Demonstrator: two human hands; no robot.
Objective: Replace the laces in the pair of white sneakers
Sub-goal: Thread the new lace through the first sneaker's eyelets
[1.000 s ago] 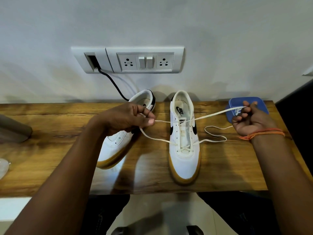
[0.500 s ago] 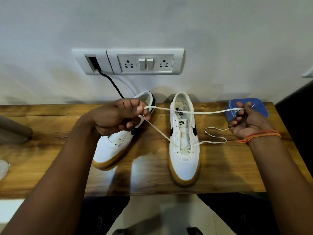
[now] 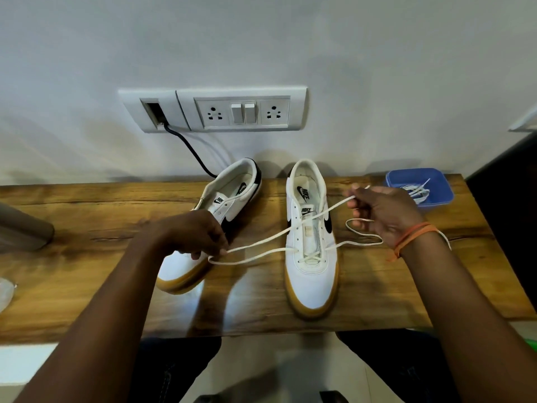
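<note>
Two bare arms reach forward over a wooden worktop (image 3: 87,228). The left hand (image 3: 191,237) has its fingers curled, pinching a cream lace (image 3: 261,242) just in front of the left sneaker (image 3: 203,242), which lies angled with its toe toward the viewer. The right hand (image 3: 383,213), with orange thread bands (image 3: 412,237) at the wrist, pinches the same lace's other end, raised beside the right sneaker (image 3: 312,257). The lace runs through the lowest eyelets of that sneaker, which stands straight, and one strand crosses over its tongue. Behind the right hand, a blue container (image 3: 418,181) holds more white laces. On the wall beyond, a white socket panel (image 3: 241,110) has a black cable (image 3: 189,149) hanging from it.
</note>
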